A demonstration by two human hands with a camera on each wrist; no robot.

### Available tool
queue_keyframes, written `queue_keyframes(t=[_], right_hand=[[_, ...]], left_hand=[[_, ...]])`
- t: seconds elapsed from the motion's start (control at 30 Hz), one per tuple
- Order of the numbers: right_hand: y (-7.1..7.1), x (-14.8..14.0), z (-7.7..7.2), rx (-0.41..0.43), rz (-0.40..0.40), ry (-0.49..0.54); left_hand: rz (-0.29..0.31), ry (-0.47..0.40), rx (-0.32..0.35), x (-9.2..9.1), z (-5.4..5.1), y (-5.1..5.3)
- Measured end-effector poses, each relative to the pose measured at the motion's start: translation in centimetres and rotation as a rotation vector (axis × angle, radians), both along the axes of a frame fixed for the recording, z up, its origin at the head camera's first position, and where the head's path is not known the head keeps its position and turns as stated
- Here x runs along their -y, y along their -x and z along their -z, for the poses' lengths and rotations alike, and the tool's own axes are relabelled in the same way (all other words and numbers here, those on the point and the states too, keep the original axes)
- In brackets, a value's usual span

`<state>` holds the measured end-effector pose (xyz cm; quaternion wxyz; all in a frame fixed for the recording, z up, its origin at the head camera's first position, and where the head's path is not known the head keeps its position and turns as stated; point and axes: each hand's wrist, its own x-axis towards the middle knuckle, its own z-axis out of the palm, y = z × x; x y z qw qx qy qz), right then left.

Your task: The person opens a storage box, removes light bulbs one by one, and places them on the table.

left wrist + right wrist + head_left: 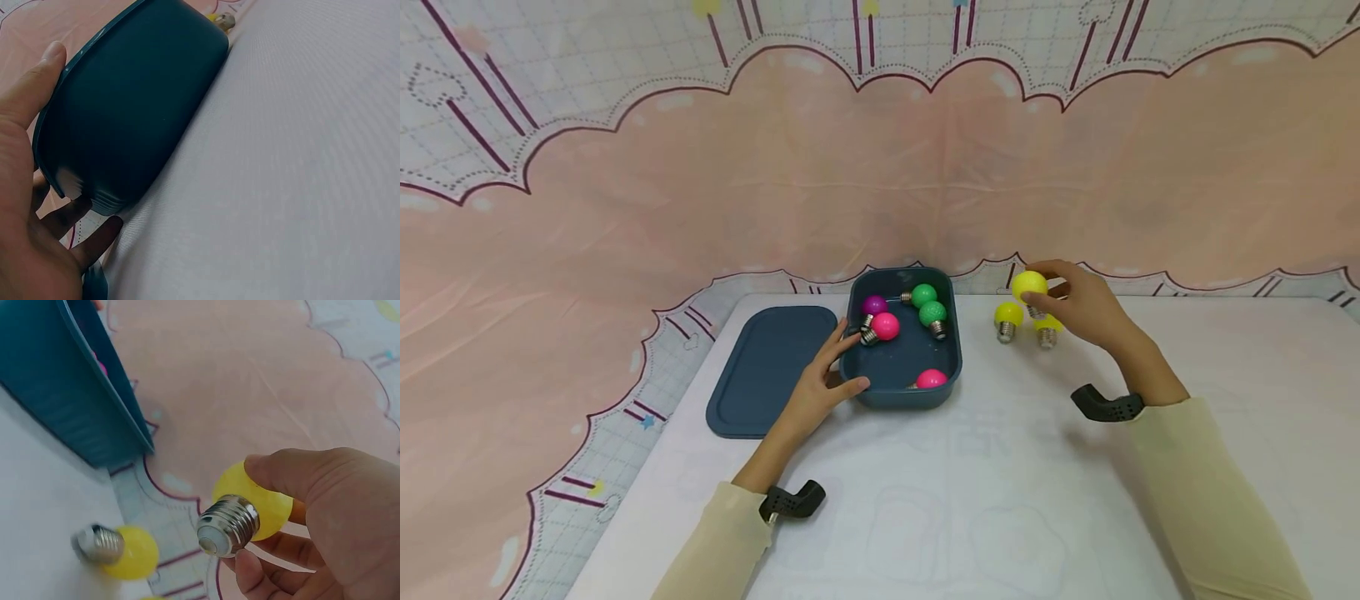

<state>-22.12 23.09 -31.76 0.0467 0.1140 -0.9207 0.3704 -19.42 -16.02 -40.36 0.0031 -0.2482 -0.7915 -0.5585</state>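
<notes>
My right hand (1086,308) grips a yellow light bulb (1028,285) by its round globe, lifted off the table; its metal screw base points toward the camera in the right wrist view. Below it two more yellow bulbs, one on the left (1008,315) and one on the right (1048,325), lie on the table. My left hand (816,387) rests against the near left corner of a dark blue box (895,398), fingers spread and fairly straight, thumb along the front rim. Inside the box are a purple bulb (874,306), pink bulbs (886,326) and green bulbs (923,295).
A dark blue lid (763,367) lies flat on the white table (1000,500), left of the box and partly behind my left hand. Patterned pink cloth (850,183) hangs behind the table.
</notes>
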Motion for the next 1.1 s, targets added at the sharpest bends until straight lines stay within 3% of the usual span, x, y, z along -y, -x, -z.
queue_keyframes(t=[0.23,0.47,0.53,0.7,1.1], right_hand=[[-0.5,-2.5,0.8,0.042,0.097,0.026],[-0.5,-4.2,1.6,0.062,0.166,0.008],[-0.6,-4.6,2.0,0.052,0.174,-0.001],[-0.6,-5.6,2.8,0.055,0.194,-0.006],[0.1,-7.1,5.2,0.188,0.229,-0.052]], left_hand=[[-0.008,0.019,0.006,0.1,-0.1,-0.1],[0.008,0.005,0.028,-0.6,-2.8,-1.7],[0.005,0.016,0.025,-0.7,-3.1,-1.9],[0.011,0.016,0.023,-0.8,-3.2,-2.0],[0.016,0.001,0.027,-0.8,-3.1,-2.0]])
